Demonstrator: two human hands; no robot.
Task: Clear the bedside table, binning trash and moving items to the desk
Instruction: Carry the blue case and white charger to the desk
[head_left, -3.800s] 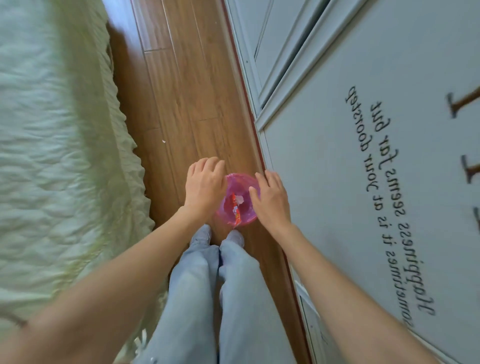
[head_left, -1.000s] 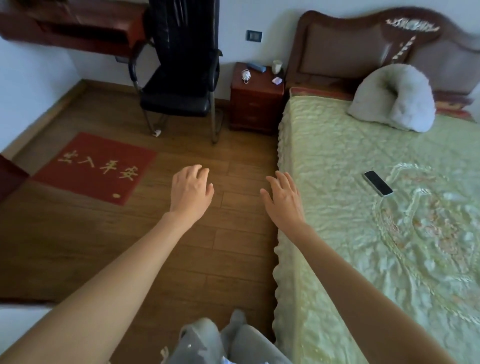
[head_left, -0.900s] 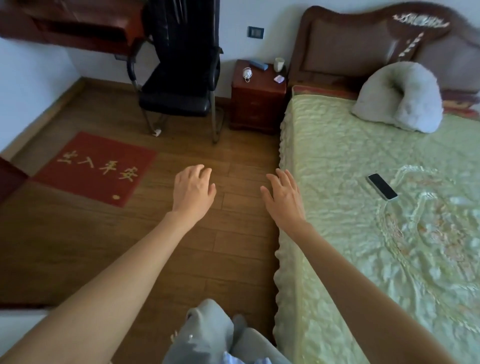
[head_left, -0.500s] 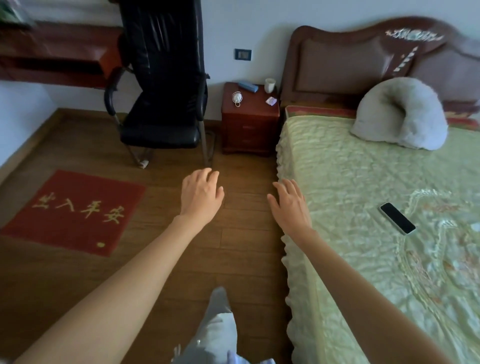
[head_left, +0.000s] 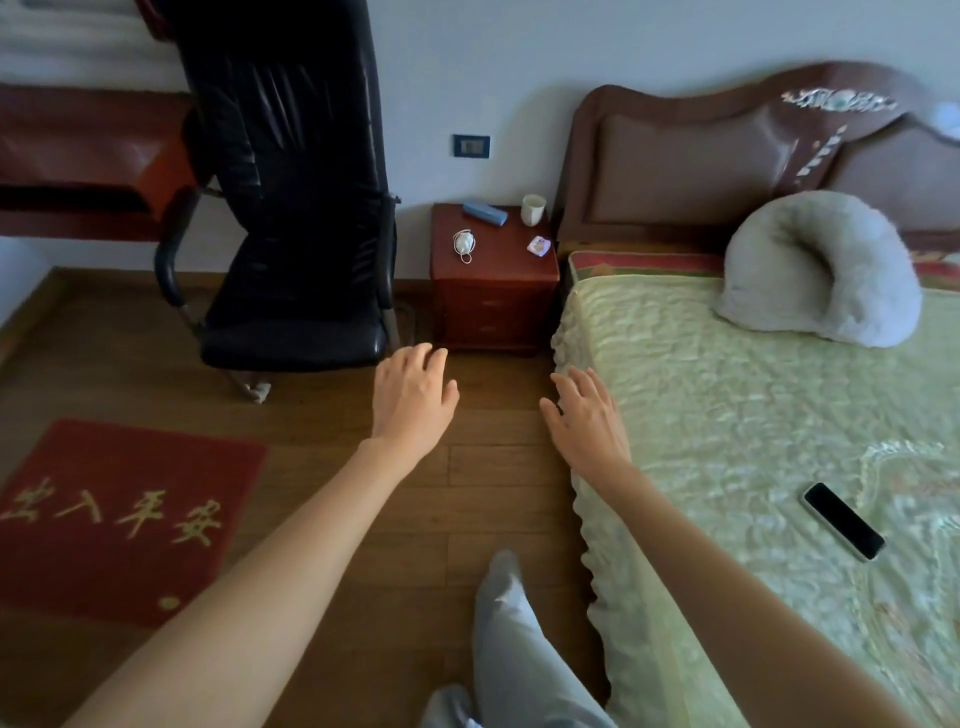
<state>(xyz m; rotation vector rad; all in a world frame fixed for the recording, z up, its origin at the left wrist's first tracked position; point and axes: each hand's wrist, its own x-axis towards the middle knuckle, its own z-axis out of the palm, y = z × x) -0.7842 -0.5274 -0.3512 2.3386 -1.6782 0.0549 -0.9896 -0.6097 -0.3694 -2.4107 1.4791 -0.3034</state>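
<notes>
A red-brown bedside table (head_left: 493, 306) stands against the far wall between a chair and the bed. On its top lie a white face mask (head_left: 464, 243), a blue case (head_left: 484, 212), a white cup (head_left: 533, 210) and a small pale packet (head_left: 539, 246). My left hand (head_left: 413, 397) and my right hand (head_left: 587, 415) are stretched out in front of me over the floor, both empty with fingers relaxed, well short of the table. The red-brown desk (head_left: 88, 156) is at the far left.
A black office chair (head_left: 291, 218) stands left of the bedside table. The bed with a green cover (head_left: 753, 441) fills the right side, with a grey pillow (head_left: 815, 265) and a black phone (head_left: 842, 520) on it. A red mat (head_left: 119, 514) lies on the wooden floor at left.
Earlier both hands were at a pink bin on the floor. Since then I have turned and walked toward the bedside table, which now looks nearer; my hands stay empty.
</notes>
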